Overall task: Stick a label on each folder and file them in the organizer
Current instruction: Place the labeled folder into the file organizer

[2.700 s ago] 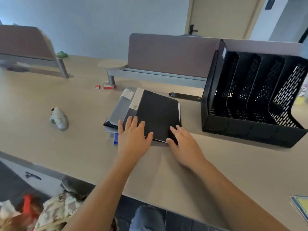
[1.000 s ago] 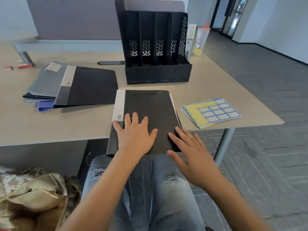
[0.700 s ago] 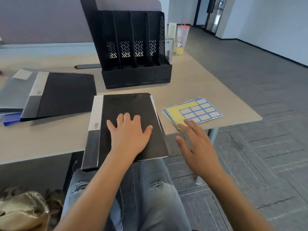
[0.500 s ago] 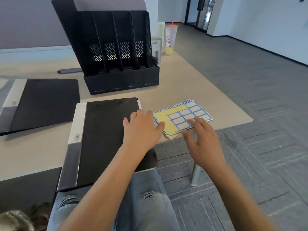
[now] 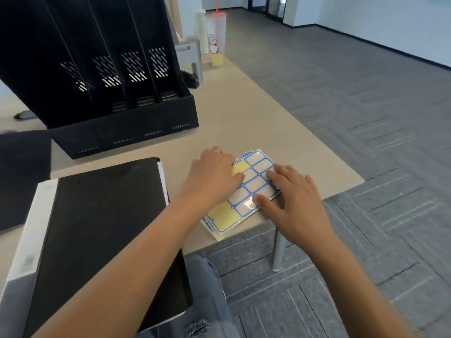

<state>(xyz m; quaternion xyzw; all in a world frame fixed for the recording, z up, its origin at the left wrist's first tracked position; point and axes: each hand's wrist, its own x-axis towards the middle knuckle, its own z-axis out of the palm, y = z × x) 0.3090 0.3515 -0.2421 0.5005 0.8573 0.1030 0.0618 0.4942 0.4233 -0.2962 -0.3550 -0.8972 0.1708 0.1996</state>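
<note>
On the desk corner (image 5: pixel 317 162) — label sheets (image 5: pixel 253 189), blue-bordered, glossy.

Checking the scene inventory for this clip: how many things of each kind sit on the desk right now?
Folders: 2, the near black folder and another folder at left.
Organizer: 1.
Label sheet stack: 1.
Drink cup: 1.
Total: 5.

bare forearms, ripped blue jeans (image 5: pixel 207 301)
</note>
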